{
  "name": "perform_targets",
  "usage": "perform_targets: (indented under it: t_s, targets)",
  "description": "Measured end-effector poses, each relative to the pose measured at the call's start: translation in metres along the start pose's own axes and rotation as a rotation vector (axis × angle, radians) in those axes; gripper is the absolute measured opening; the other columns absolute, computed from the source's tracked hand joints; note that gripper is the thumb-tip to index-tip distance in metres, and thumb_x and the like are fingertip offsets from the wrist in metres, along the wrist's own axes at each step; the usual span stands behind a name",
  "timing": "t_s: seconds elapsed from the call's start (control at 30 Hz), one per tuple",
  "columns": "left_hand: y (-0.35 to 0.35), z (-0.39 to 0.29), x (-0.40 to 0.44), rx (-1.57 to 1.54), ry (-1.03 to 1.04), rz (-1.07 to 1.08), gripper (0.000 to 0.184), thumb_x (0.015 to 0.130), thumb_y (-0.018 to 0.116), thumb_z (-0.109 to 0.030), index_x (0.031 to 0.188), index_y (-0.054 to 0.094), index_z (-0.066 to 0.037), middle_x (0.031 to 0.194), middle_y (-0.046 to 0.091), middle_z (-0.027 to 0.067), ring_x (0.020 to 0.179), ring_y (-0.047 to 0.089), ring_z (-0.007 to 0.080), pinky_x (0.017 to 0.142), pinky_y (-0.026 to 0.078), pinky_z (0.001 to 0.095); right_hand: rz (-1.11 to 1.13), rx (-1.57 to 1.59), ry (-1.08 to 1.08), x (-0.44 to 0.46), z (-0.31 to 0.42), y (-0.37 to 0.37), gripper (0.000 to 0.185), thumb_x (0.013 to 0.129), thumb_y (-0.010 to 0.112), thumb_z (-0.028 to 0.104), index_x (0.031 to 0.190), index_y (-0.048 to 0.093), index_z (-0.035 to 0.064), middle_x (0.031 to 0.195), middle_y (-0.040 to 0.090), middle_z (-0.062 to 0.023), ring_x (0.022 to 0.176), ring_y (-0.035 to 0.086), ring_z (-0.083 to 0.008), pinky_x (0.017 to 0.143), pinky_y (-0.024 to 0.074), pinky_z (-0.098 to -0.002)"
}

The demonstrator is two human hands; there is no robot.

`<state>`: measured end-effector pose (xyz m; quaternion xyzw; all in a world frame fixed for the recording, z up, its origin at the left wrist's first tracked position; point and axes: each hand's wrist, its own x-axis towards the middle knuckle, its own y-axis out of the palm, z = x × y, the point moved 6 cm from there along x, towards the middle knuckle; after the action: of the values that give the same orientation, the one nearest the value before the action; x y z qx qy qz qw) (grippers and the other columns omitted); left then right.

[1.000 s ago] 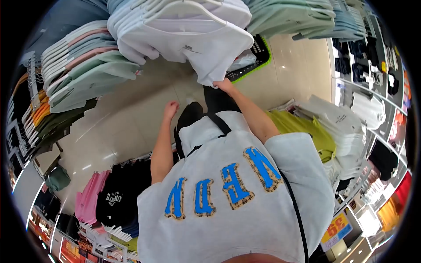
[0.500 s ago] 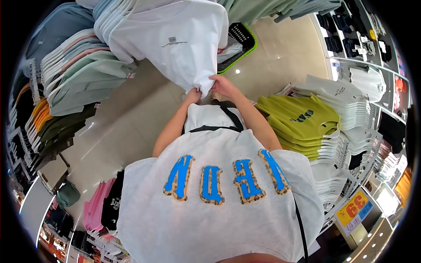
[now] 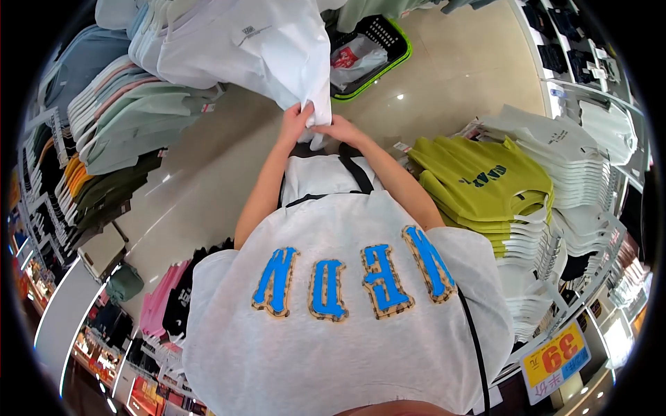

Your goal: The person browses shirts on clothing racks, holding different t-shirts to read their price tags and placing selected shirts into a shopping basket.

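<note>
A white T-shirt (image 3: 270, 55) with a small dark print hangs at the front of a rack, its lower part pulled out towards me. My left hand (image 3: 296, 119) is closed on the hem of that shirt. Close beside it, my right hand (image 3: 338, 130) pinches the same bunched hem from the right. The fabric stretches taut from the rack down to my fingers, and a loose end hangs below them. Some fingertips are hidden in the folds.
A black basket (image 3: 395, 52) with a green rim stands on the floor, a plastic bag (image 3: 361, 62) inside. Hanging shirts (image 3: 139, 125) line the left; yellow-green T-shirts (image 3: 479, 180) hang at the right. A price sign (image 3: 555, 362) is at the lower right.
My hands have shifted slightly left and upward, still on the hem. My left hand has moved higher on the fabric. The shirt swings left, showing more of the basket.
</note>
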<state>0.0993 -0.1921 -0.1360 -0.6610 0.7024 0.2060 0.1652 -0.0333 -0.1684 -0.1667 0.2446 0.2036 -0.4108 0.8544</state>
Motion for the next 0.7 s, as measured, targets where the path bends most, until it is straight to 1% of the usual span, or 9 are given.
perform_targets:
  t_s: [0.03,0.07,0.13,0.17,0.33,0.43,0.57,0.63,0.7]
  targets:
    - [-0.004,0.0,-0.001,-0.015,-0.02,-0.057,0.029,0.09,0.06,-0.026,0.102,0.063,0.001,0.083,0.064,0.0017,0.073,0.057,0.0085,0.065,0.044,0.0226,-0.035,0.082,-0.026,-0.012,0.017,0.002,0.043,0.084,0.064,0.019,0.12,0.054,-0.0022,0.106,0.063,-0.0075,0.092,0.06,-0.0157,0.083,0.046,-0.0303]
    - [-0.006,-0.002,-0.003,-0.014,-0.03,-0.066,0.029,0.09,0.06,-0.026,0.102,0.063,0.001,0.083,0.064,0.0017,0.073,0.057,0.0085,0.065,0.044,0.0226,-0.025,0.088,-0.018,-0.011,0.015,0.003,0.043,0.084,0.064,0.019,0.12,0.054,-0.0022,0.106,0.063,-0.0075,0.092,0.06,-0.0157,0.083,0.046,-0.0303]
    - [-0.013,-0.007,-0.008,-0.045,-0.061,-0.163,0.027,0.089,0.062,-0.026,0.095,0.063,0.0,0.076,0.06,-0.002,0.064,0.05,0.0033,0.058,0.041,0.0212,-0.04,0.602,0.044,-0.004,-0.002,0.002,0.034,0.084,0.061,0.015,0.113,0.056,-0.0042,0.101,0.064,-0.0079,0.092,0.06,-0.0159,0.082,0.0466,-0.0303]
    - [-0.012,-0.009,-0.009,-0.153,-0.043,-0.18,0.024,0.088,0.064,-0.024,0.096,0.062,-0.002,0.074,0.06,-0.0027,0.062,0.05,0.0025,0.056,0.039,0.0195,-0.089,0.66,0.089,0.002,-0.012,-0.003,0.028,0.084,0.059,0.013,0.106,0.057,-0.0045,0.096,0.064,-0.0096,0.088,0.062,-0.0176,0.08,0.0499,-0.0316]
    - [-0.012,-0.018,0.001,-0.261,-0.17,-0.138,0.022,0.089,0.063,-0.023,0.097,0.061,-0.002,0.078,0.062,-0.0014,0.065,0.055,0.0052,0.058,0.042,0.0185,-0.155,0.818,0.266,-0.007,0.017,-0.014,0.027,0.084,0.059,0.018,0.104,0.059,-0.0005,0.089,0.065,-0.0104,0.077,0.064,-0.0192,0.072,0.053,-0.0323]
    - [-0.012,-0.036,0.018,-0.256,-0.11,-0.055,0.023,0.09,0.061,-0.021,0.099,0.06,0.0,0.081,0.063,0.0,0.068,0.057,0.0056,0.059,0.043,0.0193,-0.079,0.864,0.259,-0.008,0.047,-0.013,0.035,0.088,0.06,0.033,0.108,0.058,0.0044,0.093,0.066,-0.0078,0.075,0.065,-0.0175,0.067,0.0544,-0.032]
    - [-0.015,-0.036,0.042,-0.329,-0.088,0.007,0.023,0.089,0.062,-0.02,0.101,0.06,0.0,0.084,0.063,0.0008,0.07,0.057,0.0061,0.061,0.043,0.0195,-0.16,0.694,0.179,-0.002,0.042,-0.017,0.034,0.088,0.059,0.032,0.108,0.058,0.0039,0.092,0.067,-0.009,0.075,0.066,-0.0189,0.066,0.0553,-0.0323]
    - [-0.018,-0.037,0.05,-0.344,-0.11,0.015,0.024,0.089,0.062,-0.02,0.101,0.06,0.0,0.085,0.063,0.0011,0.071,0.058,0.0065,0.061,0.043,0.0197,-0.242,0.832,0.198,-0.003,0.056,-0.017,0.034,0.088,0.057,0.028,0.107,0.057,0.0003,0.092,0.066,-0.0112,0.075,0.067,-0.022,0.068,0.056,-0.0341]
    - [-0.021,-0.04,0.053,-0.344,-0.135,0.035,0.024,0.089,0.062,-0.02,0.102,0.06,0.0,0.088,0.063,0.0014,0.074,0.058,0.0076,0.065,0.044,0.0204,-0.225,0.961,0.161,0.0,0.059,-0.016,0.033,0.087,0.056,0.025,0.106,0.056,-0.0018,0.093,0.066,-0.0125,0.076,0.067,-0.0238,0.069,0.0562,-0.0353]
